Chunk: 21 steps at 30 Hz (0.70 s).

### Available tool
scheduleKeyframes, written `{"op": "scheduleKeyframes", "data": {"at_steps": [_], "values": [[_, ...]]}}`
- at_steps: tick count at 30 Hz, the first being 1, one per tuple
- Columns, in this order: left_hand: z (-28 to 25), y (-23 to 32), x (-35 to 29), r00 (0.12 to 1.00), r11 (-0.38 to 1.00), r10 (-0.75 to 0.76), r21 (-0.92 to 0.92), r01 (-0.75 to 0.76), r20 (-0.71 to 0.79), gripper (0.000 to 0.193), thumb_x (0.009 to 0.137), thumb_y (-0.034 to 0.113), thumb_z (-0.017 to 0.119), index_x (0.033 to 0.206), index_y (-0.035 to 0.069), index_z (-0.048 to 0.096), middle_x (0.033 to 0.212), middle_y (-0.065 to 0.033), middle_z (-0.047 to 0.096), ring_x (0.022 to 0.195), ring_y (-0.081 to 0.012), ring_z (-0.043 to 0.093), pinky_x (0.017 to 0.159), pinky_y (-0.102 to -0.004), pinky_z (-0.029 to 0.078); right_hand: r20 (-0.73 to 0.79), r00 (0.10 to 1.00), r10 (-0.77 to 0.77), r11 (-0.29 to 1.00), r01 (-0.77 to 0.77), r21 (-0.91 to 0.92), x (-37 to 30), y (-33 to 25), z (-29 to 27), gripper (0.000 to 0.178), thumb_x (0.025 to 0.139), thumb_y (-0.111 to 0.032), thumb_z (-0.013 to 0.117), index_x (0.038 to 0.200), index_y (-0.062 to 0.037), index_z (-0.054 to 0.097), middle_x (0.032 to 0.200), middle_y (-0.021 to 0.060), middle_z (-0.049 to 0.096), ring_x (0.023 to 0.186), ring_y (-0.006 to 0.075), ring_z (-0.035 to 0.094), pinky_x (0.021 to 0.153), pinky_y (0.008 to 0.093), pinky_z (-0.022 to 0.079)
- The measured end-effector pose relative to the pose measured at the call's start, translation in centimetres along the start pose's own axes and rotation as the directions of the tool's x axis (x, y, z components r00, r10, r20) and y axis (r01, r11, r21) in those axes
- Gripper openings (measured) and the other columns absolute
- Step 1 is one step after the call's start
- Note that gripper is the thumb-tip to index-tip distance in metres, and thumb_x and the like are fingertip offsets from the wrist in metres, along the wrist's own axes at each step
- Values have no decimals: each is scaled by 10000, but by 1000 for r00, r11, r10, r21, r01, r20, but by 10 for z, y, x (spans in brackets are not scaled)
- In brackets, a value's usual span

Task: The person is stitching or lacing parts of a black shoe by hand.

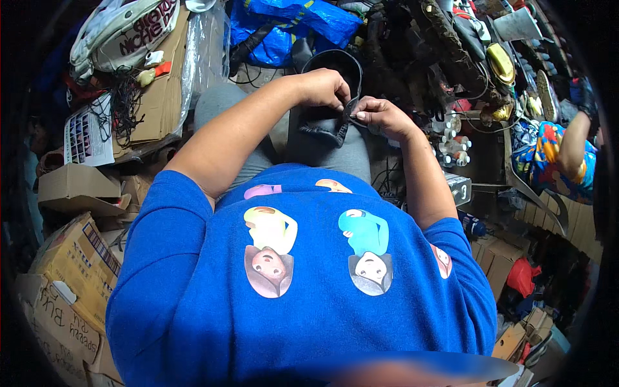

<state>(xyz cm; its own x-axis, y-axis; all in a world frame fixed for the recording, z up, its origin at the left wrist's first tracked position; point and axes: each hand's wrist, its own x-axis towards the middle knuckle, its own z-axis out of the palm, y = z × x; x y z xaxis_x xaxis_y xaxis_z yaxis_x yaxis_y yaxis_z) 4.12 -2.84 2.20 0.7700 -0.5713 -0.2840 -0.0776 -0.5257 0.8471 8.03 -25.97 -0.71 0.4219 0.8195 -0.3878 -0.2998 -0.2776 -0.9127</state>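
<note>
A black leather piece [322, 129] with a curved, loop-like upper edge lies over my lap between my knees; whether it is a shoe or another leather article I cannot make out. My left hand [324, 88] reaches over it from the left, its fingers bent and pressed to the leather's edge. On the other side my right hand [384, 118] pinches that same edge between thumb and fingers, close to the left fingertips. Anything small between the fingertips is too fine to see.
Blue plastic bags [290, 26] lie beyond my knees. To the left are a white bag [129, 39], cardboard [158, 97] and boxes [71, 251]. Small bottles [454, 145] and shoes [548, 97] crowd the right, where another person's arm [574, 142] shows.
</note>
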Motion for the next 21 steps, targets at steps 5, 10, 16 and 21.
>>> {"op": "scheduleKeyframes", "data": {"at_steps": [5, 10, 16, 21], "values": [[0, 7, 1, 998, 994, -42, 94, 47, -56, 227, 717, 70, 683, 942, 42, 695, 838, -82, 706, 738, -145, 640, 718, -282, 488, -48, 998, 42, 995, -46, -90, -2, -9, 8, 119, 834, -121, 680, 914, -37, 656, 841, -16, 622, 804, 70, 552, 766, 223, 443], [2, 0, -6, 997, 998, -30, 49, 33, -75, 214, 720, 85, 683, 929, 41, 699, 816, -83, 703, 725, -134, 635, 698, -278, 486, -244, 968, 65, 964, -123, -234, -20, -19, 14, 175, 793, -123, 721, 913, -10, 661, 855, 17, 653, 798, 83, 573, 736, 236, 458], [3, 8, -4, 994, 996, -80, 35, 83, -81, 217, 711, 82, 685, 925, 48, 698, 820, -77, 691, 731, -148, 627, 705, -286, 480, -292, 955, -49, 959, -37, -280, -2, -1, 32, 179, 778, -160, 737, 823, -7, 658, 746, 7, 581, 719, 87, 533, 682, 250, 442], [32, 10, -38, 725, 884, 287, 464, 51, -626, 307, 687, 111, 702, 984, 103, 624, 1034, -80, 585, 995, -297, 558, 816, -388, 454, -300, 919, -254, 899, 110, -424, -15, -10, 31, 309, 792, -110, 704, 1077, -48, 600, 1102, 40, 545, 937, 66, 508, 805, 238, 426]]}}
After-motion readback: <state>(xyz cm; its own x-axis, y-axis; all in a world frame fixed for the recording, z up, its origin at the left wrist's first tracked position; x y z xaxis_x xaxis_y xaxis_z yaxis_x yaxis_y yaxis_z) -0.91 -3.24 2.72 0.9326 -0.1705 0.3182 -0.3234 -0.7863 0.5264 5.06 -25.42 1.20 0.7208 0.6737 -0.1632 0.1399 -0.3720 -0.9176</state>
